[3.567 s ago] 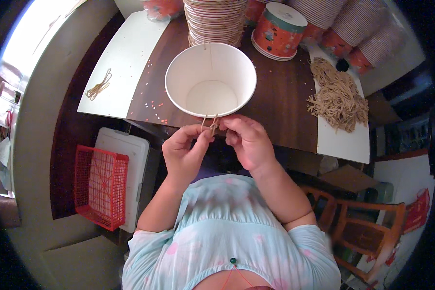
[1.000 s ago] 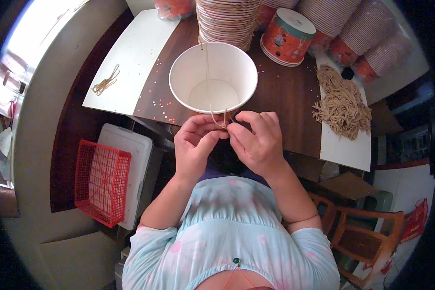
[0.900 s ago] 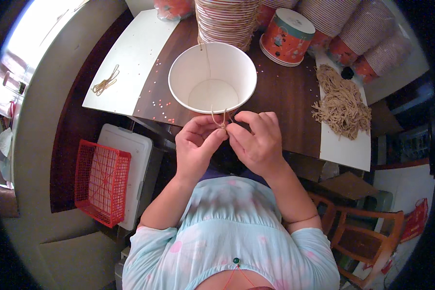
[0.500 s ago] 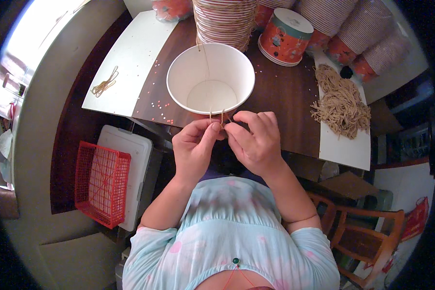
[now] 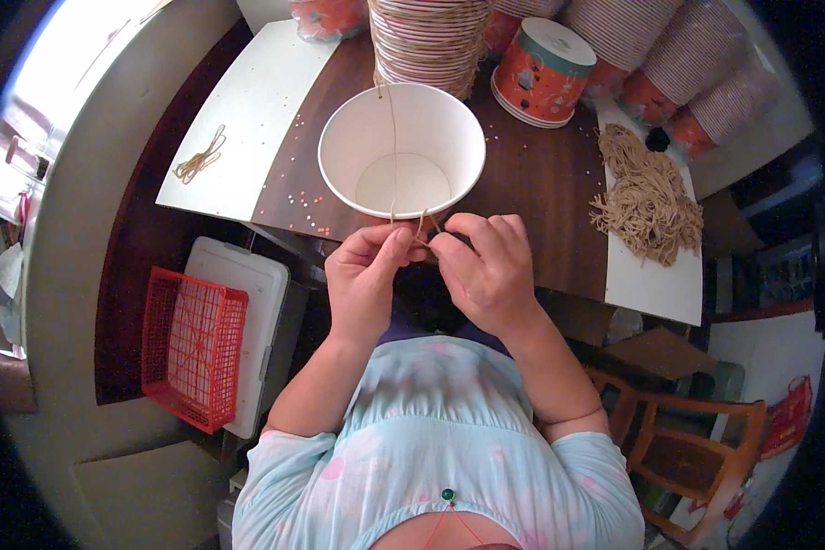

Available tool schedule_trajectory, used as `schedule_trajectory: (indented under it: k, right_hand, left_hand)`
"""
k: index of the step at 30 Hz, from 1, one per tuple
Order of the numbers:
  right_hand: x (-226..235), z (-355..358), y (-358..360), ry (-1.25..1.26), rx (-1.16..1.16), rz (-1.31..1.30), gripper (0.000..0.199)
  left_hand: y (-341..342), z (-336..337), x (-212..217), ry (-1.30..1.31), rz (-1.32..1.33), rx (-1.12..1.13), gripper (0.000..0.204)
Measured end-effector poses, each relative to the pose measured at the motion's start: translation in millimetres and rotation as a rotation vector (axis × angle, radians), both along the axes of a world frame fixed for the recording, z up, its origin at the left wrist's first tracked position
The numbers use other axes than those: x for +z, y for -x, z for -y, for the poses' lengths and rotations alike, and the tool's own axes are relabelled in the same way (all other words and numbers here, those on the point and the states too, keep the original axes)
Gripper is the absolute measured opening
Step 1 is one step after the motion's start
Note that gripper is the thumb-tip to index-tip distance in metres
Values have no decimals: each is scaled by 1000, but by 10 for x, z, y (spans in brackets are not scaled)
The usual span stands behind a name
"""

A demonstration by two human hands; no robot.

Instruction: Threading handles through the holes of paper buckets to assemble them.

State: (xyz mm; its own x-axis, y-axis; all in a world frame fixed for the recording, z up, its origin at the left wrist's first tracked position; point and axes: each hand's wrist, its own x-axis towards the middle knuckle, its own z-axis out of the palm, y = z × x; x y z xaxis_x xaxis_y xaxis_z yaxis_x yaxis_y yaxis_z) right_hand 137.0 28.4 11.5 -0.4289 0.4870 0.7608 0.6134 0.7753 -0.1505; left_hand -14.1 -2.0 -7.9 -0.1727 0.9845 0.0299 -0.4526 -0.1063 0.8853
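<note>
Pinched between your left hand (image 5: 368, 275) and right hand (image 5: 486, 268), the tan cord (image 5: 419, 223) sits at the white paper bucket's (image 5: 401, 148) near rim, by the worktop's (image 5: 541, 197) front edge; keep both grips clenched close to the rim so the cord stays taut

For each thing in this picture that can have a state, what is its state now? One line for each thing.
Left hand: fingers pinched on the string.
Right hand: fingers pinched on the string.
String: at the near rim of the bucket, held between both hands.
White paper bucket: upright, open, nothing visible inside.
Printed bucket: upside down on the table.
Pile of strings: loose on the white sheet.
Red basket: looks empty.
</note>
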Motion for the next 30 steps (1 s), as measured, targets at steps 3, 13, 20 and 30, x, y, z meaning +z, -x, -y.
schedule_trajectory:
  k: [3,13,20,30]
  right_hand:
    - [-17,-2,-12,10,-14,3,15]
    - [-29,11,-18,0,-85,-20,6]
    - [-79,-14,-56,-18,-101,-67,9]
    - [9,78,3,167,49,-253,35]
  left_hand:
    - [-18,10,-19,4,30,18,16]
    - [-49,52,5,-30,-14,27,17]
    - [-27,67,60,-21,-171,-26,18]
    - [31,107,80,-149,-303,30,12]
